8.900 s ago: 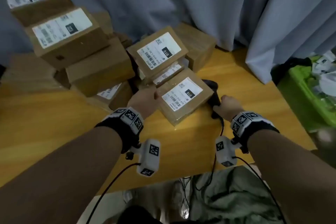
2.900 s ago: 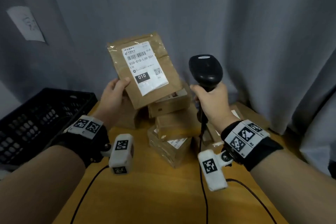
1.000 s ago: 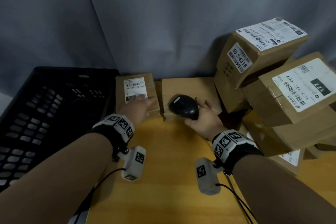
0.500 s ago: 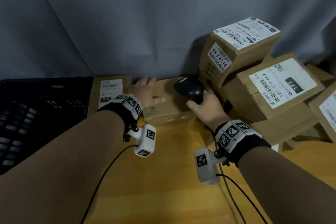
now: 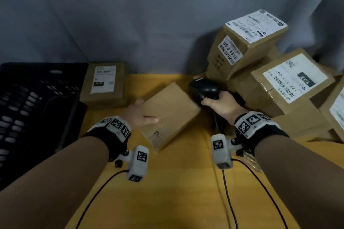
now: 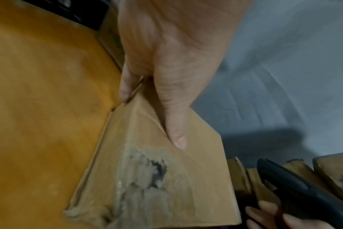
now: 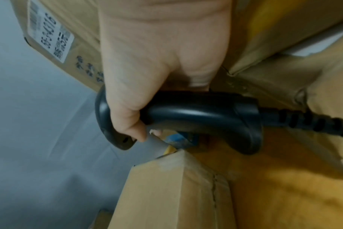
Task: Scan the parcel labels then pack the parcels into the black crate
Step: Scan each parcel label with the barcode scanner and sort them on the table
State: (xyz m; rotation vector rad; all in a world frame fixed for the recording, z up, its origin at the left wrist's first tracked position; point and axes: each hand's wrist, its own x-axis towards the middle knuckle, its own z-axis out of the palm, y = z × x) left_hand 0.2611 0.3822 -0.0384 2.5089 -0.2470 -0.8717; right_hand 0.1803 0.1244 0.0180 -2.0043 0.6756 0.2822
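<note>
My left hand grips the left edge of a plain brown cardboard parcel, thumb on its top face and fingers under it; no label shows on its visible faces. The left wrist view shows that parcel tilted up off the yellow table, pinched by my left hand. My right hand holds the black barcode scanner by its handle, just right of the parcel. In the right wrist view my right hand wraps the scanner. The black crate stands at the left.
A flat parcel labelled 010 lies beside the crate. A pile of labelled cardboard boxes fills the right side, one marked 55-3-4316. A grey curtain hangs behind. The scanner cable trails over the table's front.
My left hand left the 010 parcel beside the crate, moved right to the plain box and pulled it toward me, turning and tilting it. My right hand stayed on the scanner by the pile.
</note>
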